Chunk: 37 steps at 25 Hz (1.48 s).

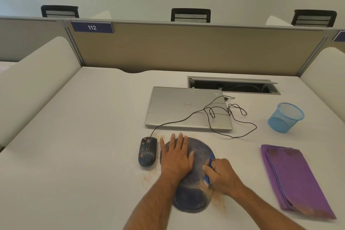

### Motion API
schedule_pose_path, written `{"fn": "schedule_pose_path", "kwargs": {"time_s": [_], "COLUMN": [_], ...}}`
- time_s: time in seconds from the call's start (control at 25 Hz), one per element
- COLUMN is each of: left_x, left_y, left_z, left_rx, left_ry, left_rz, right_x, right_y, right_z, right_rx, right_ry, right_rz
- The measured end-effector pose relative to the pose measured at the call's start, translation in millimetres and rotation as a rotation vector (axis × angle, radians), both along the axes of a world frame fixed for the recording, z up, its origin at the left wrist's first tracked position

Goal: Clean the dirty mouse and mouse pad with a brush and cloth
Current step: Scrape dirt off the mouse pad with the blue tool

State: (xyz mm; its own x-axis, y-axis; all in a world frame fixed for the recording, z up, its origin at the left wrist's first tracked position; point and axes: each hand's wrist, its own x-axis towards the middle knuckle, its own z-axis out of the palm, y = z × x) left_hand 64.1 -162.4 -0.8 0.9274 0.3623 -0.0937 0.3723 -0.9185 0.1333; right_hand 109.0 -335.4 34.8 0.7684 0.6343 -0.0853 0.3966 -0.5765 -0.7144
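Left hand (175, 157) flat on mouse pad (197, 160), right hand (221, 175) gripping brush (209, 168).

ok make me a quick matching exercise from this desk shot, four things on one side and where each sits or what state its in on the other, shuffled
Things:
1. mouse
2. cloth
3. laptop
4. mesh cup

Places or states:
A. closed, with the cable looped over its lid
B. folded, purple, on the right of the mouse pad
C. blue, standing at the far right of the desk
D. dark and smudged, just left of the left hand

Pairs: 1-D, 2-B, 3-A, 4-C
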Motion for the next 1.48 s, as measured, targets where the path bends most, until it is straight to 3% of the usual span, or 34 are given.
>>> {"fn": "schedule_pose_path", "kwargs": {"time_s": [0.36,0.48,0.68,1.12,1.28,1.48], "left_x": [0,0,0,0,0,0], "left_y": [0,0,0,0,1,0], "left_z": [0,-1,0,-1,-1,-1], "left_rx": [0.0,0.001,-0.005,0.004,0.002,-0.009], "left_ry": [0.006,0.01,-0.002,-0.007,0.004,0.005], "left_rz": [-0.004,-0.003,-0.006,-0.004,-0.005,0.0], "right_x": [-3,-5,-4,-13,-11,-11], "right_y": [-1,0,-5,-6,-8,-10], "right_z": [0,1,1,3,5,7], "right_rx": [0.076,-0.012,0.073,0.007,0.077,0.021], "right_ry": [0.029,0.021,0.063,0.1,0.081,0.12], "right_rz": [0.009,0.082,0.03,0.188,0.101,0.186]}}
